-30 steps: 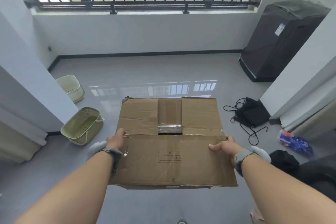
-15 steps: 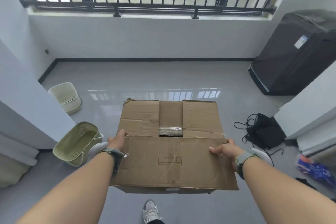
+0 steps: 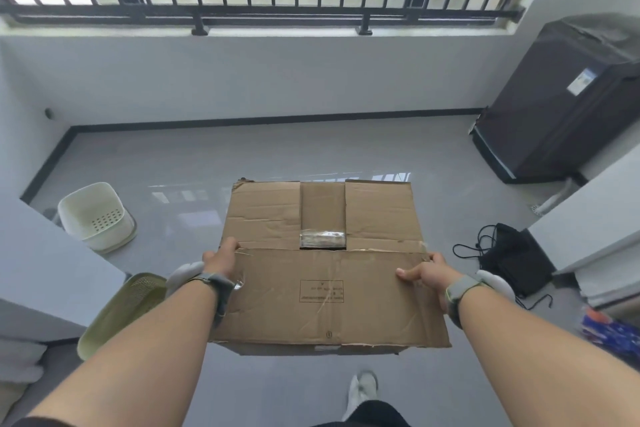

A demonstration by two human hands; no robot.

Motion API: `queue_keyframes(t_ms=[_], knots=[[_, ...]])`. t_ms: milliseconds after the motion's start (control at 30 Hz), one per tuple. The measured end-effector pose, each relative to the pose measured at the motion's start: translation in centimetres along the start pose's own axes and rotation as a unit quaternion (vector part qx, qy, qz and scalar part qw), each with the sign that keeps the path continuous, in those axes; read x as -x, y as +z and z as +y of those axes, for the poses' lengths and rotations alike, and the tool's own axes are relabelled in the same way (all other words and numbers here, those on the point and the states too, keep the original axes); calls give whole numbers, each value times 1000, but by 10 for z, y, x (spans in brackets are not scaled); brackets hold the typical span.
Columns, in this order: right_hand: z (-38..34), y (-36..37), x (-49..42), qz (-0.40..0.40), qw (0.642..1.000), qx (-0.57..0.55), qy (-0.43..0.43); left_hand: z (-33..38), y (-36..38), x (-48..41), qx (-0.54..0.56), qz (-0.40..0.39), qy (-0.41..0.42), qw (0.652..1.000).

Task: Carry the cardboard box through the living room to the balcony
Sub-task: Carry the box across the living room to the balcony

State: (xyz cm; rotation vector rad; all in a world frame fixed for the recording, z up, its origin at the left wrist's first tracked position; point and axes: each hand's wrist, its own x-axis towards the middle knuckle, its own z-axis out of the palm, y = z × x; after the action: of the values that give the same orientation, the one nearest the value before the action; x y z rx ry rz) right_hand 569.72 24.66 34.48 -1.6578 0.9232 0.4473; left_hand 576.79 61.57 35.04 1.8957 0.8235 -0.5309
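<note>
A worn brown cardboard box [image 3: 322, 274] with closed flaps and a strip of clear tape at its middle hangs in front of me above the grey floor. My left hand [image 3: 221, 258] grips its left edge, thumb on top. Its right edge is held by my right hand [image 3: 427, 274], fingers curled over the top flap. Both wrists wear bands. The balcony floor [image 3: 242, 156] stretches ahead to a low white wall topped by a black railing [image 3: 277, 10].
Two pale green plastic baskets [image 3: 95, 215] [image 3: 121, 312] lie on the floor at left beside a white wall corner. A dark covered appliance [image 3: 561, 97] stands at right. A black bag with cords [image 3: 509, 256] lies at right. My shoe [image 3: 362, 388] shows below the box.
The view has advanced toward the railing: the baskets and the black bag have slid nearer and lower. The box stays held the same way in both hands.
</note>
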Motion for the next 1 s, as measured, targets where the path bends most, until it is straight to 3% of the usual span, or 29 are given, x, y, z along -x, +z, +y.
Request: queue_keyframes(t_ms=[733, 1000], knots=[[-232, 25, -222, -74, 995, 65, -4, 185, 34, -162, 27, 85, -50, 995], [-297, 51, -277, -78, 993, 84, 9, 240, 25, -226, 17, 77, -49, 996]])
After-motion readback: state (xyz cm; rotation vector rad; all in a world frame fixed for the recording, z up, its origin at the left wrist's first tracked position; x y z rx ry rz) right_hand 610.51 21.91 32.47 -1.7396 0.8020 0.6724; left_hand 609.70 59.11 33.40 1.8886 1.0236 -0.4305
